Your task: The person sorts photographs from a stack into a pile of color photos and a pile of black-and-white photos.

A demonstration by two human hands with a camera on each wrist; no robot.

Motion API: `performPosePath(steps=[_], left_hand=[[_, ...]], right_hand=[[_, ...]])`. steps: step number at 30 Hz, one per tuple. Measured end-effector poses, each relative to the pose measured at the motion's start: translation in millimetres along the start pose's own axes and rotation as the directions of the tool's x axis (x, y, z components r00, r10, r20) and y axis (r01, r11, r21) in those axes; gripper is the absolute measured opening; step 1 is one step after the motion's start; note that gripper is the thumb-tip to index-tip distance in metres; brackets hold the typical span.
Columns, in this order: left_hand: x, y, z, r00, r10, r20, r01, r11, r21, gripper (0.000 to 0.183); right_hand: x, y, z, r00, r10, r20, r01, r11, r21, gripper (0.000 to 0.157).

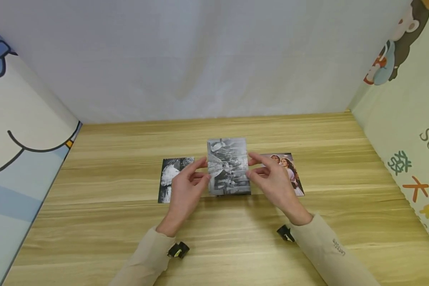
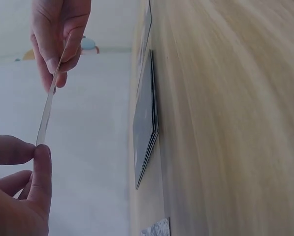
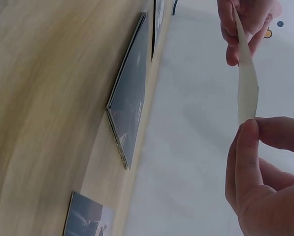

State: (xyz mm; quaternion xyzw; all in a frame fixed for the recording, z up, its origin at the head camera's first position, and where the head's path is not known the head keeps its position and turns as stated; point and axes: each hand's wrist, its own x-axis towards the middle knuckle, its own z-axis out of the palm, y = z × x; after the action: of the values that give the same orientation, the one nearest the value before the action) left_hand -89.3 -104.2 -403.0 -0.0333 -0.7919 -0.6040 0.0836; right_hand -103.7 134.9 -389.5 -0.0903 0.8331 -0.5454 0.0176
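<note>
A black-and-white photo card (image 1: 228,167) is raised above the table between both hands. My left hand (image 1: 185,188) pinches its left edge between thumb and fingers, and my right hand (image 1: 277,184) does the same at the right edge. Seen side-on in the right wrist view, the card (image 3: 247,91) is thin and slightly bowed, with a pale underside. Below it, apart from it, a small stack of cards (image 2: 146,120) lies on the table; the head view mostly hides this stack.
Left of the stack lies another black-and-white photo card (image 1: 168,174), partly behind the left hand. A coloured photo card (image 1: 294,171) showing figures lies to the right, partly covered by the right hand. The wooden table (image 1: 103,178) meets a white backdrop (image 1: 214,71) and printed side panels.
</note>
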Motion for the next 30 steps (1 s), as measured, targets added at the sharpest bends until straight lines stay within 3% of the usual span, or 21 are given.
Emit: performPosePath(steps=[30], left_hand=[[-0.8, 4.1, -22.9, 0.999, 0.018, -0.049, -0.017, 1.000, 0.015, 0.044]], right_hand=[[0.2, -18.7, 16.9, 0.999, 0.035, 0.015, -0.035, 0.998, 0.061, 0.052]])
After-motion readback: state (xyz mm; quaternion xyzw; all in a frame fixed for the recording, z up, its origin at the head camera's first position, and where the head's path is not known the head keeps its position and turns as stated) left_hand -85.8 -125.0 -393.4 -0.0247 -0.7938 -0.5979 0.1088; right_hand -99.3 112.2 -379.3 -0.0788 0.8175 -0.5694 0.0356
